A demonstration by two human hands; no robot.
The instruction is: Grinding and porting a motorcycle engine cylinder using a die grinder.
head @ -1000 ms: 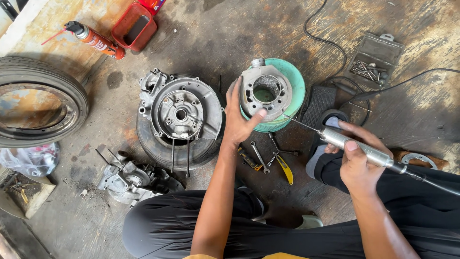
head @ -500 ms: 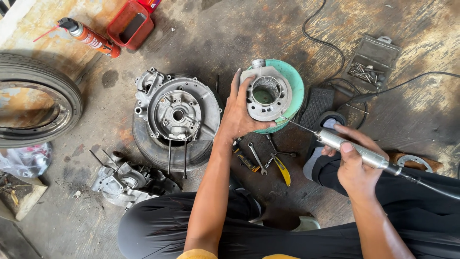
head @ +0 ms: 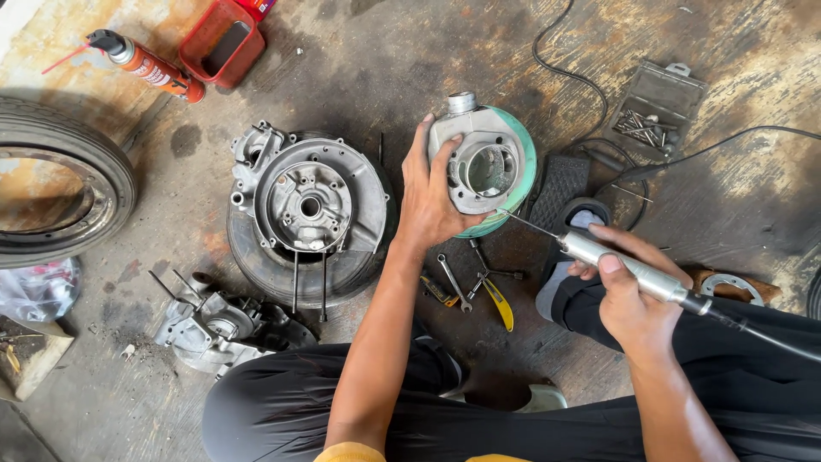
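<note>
The left hand is gripping the round grey metal engine cylinder at twelve o'clock on the floor — the right hand is clamping a slim silver rotary grinder, its tip touching the cylinder's lower edge.

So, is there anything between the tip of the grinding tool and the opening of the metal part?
Nothing visible. The tool in the right hand points its thin tip at the metal part, which the left hand steadies.
</note>
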